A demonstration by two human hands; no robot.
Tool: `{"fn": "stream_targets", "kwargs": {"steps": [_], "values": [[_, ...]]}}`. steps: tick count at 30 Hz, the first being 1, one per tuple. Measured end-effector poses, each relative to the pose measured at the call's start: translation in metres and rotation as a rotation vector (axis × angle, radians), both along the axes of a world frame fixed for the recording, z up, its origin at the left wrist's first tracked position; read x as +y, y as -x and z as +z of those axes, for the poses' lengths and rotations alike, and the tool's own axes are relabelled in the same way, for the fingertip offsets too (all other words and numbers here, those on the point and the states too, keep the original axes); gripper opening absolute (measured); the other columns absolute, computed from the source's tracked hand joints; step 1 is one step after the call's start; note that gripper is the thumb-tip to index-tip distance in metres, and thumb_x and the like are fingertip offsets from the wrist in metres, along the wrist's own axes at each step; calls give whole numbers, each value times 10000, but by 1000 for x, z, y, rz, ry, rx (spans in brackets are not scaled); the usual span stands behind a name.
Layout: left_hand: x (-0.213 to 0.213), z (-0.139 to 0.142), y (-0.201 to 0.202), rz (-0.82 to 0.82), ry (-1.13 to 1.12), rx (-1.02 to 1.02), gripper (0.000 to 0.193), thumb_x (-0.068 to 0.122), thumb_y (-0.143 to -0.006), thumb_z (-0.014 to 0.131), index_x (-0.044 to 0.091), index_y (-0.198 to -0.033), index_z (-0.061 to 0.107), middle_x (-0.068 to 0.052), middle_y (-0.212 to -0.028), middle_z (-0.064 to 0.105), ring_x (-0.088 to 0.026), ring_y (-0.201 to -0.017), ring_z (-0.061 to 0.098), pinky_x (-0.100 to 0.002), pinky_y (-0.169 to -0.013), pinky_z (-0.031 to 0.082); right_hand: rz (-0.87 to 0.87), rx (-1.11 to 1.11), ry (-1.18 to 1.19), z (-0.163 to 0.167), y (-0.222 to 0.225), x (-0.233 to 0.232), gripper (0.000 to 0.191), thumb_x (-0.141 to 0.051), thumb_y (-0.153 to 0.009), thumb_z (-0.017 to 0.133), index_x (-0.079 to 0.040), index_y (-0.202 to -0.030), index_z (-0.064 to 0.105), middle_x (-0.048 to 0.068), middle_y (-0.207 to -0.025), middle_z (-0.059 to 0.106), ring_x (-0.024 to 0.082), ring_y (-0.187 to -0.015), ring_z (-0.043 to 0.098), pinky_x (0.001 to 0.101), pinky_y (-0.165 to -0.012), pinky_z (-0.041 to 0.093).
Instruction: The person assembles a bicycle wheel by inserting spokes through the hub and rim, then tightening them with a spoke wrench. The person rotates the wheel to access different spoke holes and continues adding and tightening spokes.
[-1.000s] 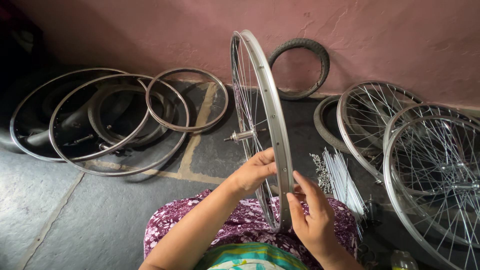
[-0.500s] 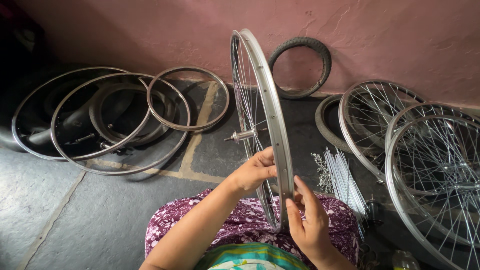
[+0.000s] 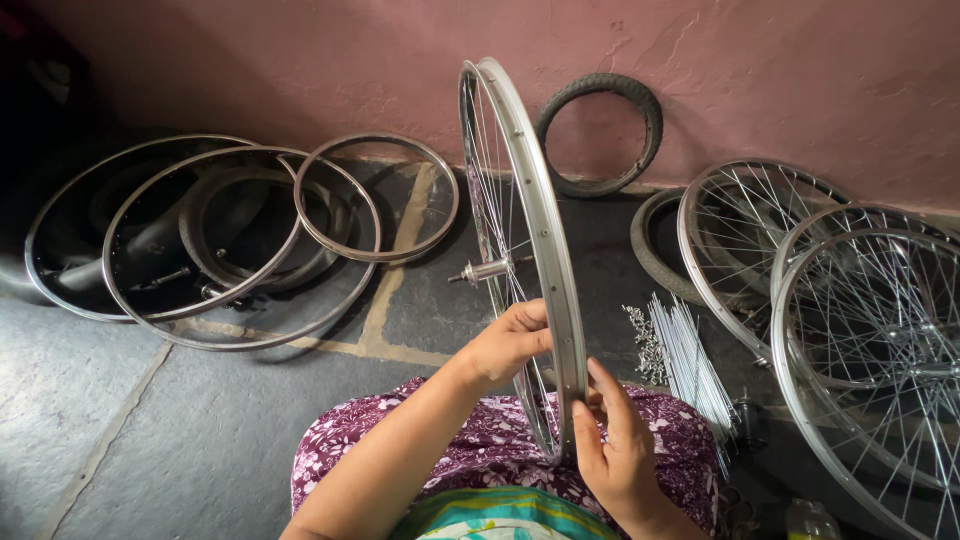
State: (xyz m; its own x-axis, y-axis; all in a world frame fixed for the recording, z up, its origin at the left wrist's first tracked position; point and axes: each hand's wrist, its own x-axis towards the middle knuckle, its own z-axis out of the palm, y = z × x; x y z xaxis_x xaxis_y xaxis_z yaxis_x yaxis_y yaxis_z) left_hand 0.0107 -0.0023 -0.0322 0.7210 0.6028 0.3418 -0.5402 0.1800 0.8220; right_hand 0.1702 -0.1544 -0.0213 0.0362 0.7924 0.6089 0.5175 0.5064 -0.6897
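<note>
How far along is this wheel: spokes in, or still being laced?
The upright wheel already has spokes running from hub to rim. In hand: the left hand is at the spokes near the rim's lower part, while the right hand steadies the rim edge. A bundle of loose spokes lies on the floor, and bare rims lie at the left, unspoked.

At frame centre I see the left hand [image 3: 505, 345] and right hand [image 3: 615, 450] gripping an upright spoked wheel [image 3: 520, 200]; loose spokes [image 3: 690, 360] lie right.

Soft daylight, sharp focus, dark left corner, edges bowed
</note>
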Motion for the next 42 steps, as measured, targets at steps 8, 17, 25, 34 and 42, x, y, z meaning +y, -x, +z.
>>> {"fn": "stream_targets", "kwargs": {"steps": [8, 17, 25, 34, 42], "values": [[0, 3, 4, -20, -10, 44, 272, 295, -1016, 709, 68, -1164, 690, -12, -1071, 734, -116, -1009, 677, -312, -956, 536, -6, 19, 24, -3, 0, 0, 497, -36, -954, 600, 32, -1433, 485, 157, -1087, 746, 206, -949, 765, 313, -820, 613], [-10, 0, -4, 90, 2, 29, 286, 285, -1057, 692, 18, -1149, 735, 37, -1158, 634, -107, -1066, 628, -302, -957, 512, 18, 154, 122, -13, 6, -5, 517, -44, -970, 564, 38, -1462, 429, 168, -1187, 707, 199, -971, 741, 295, -755, 636], [-9, 6, -3, 55, 13, -1, 246, 220, -1038, 708, 63, -1223, 674, -62, -1172, 595, -146, -1096, 575, -317, -1024, 481, 146, 271, -46, -35, 22, 0, 792, 18, -920, 666, 57, -1566, 210, 182, -1253, 625, 192, -1092, 668, 297, -938, 557], [-19, 31, -1, 156, -175, 133, 389, 405, -1072, 566, 84, -1274, 653, 12, -1275, 526, -106, -1199, 507, -289, -1065, 421, 121, 213, -32, -46, 18, -1, 765, 16, -932, 657, 47, -1564, 227, 168, -1245, 631, 188, -1090, 673, 292, -924, 565], [-19, 33, -5, 175, -206, 132, 348, 327, -1077, 637, 57, -1296, 661, -36, -1302, 535, -143, -1201, 541, -328, -1075, 444, 103, 203, -34, -47, 15, -3, 760, -2, -936, 657, 42, -1565, 233, 145, -1186, 643, 184, -1054, 674, 287, -907, 563]]}}
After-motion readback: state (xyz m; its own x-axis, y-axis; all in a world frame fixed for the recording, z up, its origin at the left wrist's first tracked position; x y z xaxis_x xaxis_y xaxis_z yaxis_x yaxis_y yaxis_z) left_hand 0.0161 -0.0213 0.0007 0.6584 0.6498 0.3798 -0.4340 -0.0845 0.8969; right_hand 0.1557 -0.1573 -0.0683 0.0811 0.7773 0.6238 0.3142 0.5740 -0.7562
